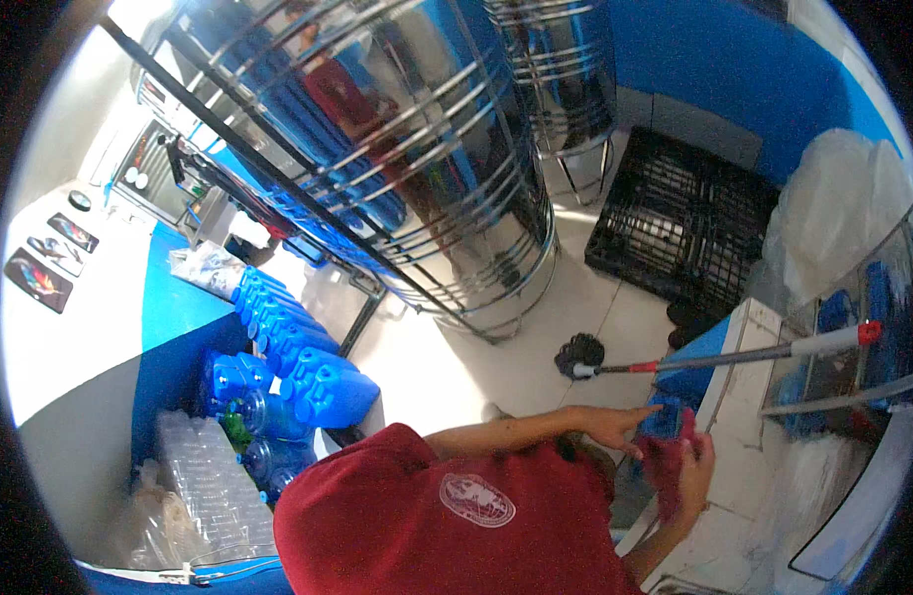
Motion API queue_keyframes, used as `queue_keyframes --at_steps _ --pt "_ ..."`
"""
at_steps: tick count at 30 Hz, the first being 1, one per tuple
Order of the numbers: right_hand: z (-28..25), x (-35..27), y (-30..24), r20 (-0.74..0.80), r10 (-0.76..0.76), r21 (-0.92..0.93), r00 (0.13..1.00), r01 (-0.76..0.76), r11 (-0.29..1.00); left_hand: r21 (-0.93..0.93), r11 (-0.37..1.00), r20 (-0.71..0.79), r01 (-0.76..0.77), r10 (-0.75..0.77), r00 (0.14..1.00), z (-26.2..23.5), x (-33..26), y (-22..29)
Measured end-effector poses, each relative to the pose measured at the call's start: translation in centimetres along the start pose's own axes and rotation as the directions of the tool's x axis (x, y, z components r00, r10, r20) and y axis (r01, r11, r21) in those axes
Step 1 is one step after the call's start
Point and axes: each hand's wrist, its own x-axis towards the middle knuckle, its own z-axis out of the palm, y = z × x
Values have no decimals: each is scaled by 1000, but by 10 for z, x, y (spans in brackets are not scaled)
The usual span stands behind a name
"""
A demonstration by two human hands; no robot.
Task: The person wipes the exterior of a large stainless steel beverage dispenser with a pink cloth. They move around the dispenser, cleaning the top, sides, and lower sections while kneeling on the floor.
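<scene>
My right hand point(694, 471) is closed around a crumpled dark red piece, apparently a cloth point(662, 464), at the right of my body. Just left of it, my left hand point(612, 426) reaches across with its index finger stretched out and its thumb apart. Its fingertips come close to the cloth; whether they touch it I cannot tell. Behind the fingers shows a blue object point(663, 418), mostly hidden. Both hands are beside a white tiled ledge point(739, 476).
A long-handled brush with a dark round head point(579, 355) leans across the ledge. Beyond stand large shiny steel tanks point(456, 178) and a black plastic pallet point(680, 213). Blue jugs point(333, 392) line the left, beside clear bottles point(214, 486). A translucent plastic bag point(838, 213) lies far right.
</scene>
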Motion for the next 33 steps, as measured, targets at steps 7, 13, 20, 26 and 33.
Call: queue_keyframes --at_steps 7,13,20,26,33 --pt "96 57 -131 307 -324 324 895 221 920 -133 969 -324 207 -240 915 -94 -37 18" --pt "160 77 -188 599 -486 170 637 492 854 426 890 -592 162 139 794 -181 -129 30" --pt "214 98 -298 466 -593 539 657 321 778 527 621 -838 579 267 476 -267 -199 166" --pt "258 83 -457 -34 -840 871 542 429 241 396 638 -811 660 581 -75 -331 -231 270" --pt "314 69 -644 -554 -831 363 44 912 -194 693 238 -186 681 971 -150 -440 -220 337"
